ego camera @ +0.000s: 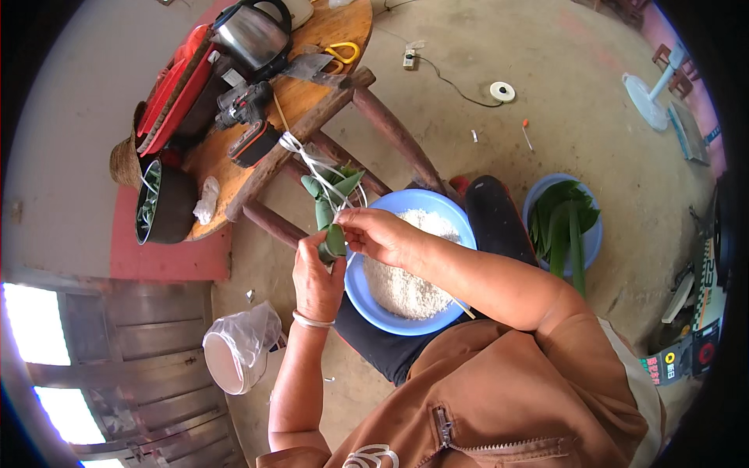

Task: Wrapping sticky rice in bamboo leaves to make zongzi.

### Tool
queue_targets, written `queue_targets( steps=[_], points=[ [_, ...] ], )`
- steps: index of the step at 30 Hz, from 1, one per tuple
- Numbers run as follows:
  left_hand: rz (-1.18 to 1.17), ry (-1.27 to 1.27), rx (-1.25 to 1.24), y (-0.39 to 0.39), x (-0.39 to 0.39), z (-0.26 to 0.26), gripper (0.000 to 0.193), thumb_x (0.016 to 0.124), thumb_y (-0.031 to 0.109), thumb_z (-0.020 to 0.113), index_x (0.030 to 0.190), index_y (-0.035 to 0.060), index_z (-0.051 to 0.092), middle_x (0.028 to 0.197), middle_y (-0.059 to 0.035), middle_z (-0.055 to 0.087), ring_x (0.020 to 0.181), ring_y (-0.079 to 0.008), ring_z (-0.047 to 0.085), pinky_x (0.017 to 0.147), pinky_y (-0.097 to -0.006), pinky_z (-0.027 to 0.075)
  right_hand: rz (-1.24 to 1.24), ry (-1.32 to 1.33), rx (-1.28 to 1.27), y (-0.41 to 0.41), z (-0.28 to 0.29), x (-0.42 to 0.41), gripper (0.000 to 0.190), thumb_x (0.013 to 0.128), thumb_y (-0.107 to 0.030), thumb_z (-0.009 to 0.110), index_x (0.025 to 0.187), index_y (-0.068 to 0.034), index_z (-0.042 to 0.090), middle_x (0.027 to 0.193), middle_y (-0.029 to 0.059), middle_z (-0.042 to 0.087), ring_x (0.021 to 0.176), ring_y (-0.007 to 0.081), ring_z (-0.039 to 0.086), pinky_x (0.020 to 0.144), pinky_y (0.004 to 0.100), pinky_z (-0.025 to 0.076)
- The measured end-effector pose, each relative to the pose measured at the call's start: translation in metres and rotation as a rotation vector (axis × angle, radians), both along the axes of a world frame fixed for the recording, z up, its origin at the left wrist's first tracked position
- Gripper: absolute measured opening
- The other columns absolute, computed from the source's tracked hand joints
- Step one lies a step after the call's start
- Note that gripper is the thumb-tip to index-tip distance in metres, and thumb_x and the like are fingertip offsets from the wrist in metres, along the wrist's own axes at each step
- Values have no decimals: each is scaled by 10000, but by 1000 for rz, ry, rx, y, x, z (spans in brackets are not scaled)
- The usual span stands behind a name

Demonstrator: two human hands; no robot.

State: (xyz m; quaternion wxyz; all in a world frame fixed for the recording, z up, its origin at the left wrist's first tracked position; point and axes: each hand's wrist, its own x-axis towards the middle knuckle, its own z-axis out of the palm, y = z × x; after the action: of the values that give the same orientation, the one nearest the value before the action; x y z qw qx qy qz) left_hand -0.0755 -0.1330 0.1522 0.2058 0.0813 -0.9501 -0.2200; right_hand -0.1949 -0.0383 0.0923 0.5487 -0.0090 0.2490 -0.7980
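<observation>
My left hand [318, 278], with a pale bangle at the wrist, grips a green leaf-wrapped dumpling [334, 241]. Close beside it, my right hand [380, 234] pinches white string [319, 172] between thumb and fingertips. The strands run up to a wooden bar [298, 131] at the table's edge, where they are looped. Other wrapped leaf parcels [348, 184] hang among the strands, partly overlapping. On my lap rests a blue plastic basin [409, 330] of white rice [404, 286], partly covered by my right forearm. A thin stick [464, 308] leans at its rim.
A round wooden table [304, 88] bears a kettle [254, 38], yellow-handled scissors [342, 54], a cordless drill [251, 120] and a dark pot [169, 205]. A second blue basin [595, 245] holds long leaves [562, 219]. Left stands a bag-lined bucket [231, 365]. A cord [447, 79] crosses the floor.
</observation>
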Motion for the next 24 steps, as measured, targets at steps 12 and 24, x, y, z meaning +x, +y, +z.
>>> queue_targets(
  steps=[12, 24],
  points=[
    [18, 39, 342, 0, -19, 1, 375, 805, 24, 669, 1099, -4, 437, 971, -182, 624, 876, -257, 640, 776, -355, 500, 17, -99, -111, 3, -5, -11, 99, 852, -203, 639, 855, -113, 597, 767, 6, 609, 646, 100, 520, 611, 260, 456],
    [-3, 19, 105, 1, -1, -7, 428, 739, -17, 702, 1106, 16, 485, 953, -169, 592, 830, -292, 628, 724, -359, 500, 267, 584, 271, 20, 13, -42, 292, 833, -137, 710, 1034, 18, 565, 860, 75, 632, 762, 156, 646, 695, 302, 577]
  ],
)
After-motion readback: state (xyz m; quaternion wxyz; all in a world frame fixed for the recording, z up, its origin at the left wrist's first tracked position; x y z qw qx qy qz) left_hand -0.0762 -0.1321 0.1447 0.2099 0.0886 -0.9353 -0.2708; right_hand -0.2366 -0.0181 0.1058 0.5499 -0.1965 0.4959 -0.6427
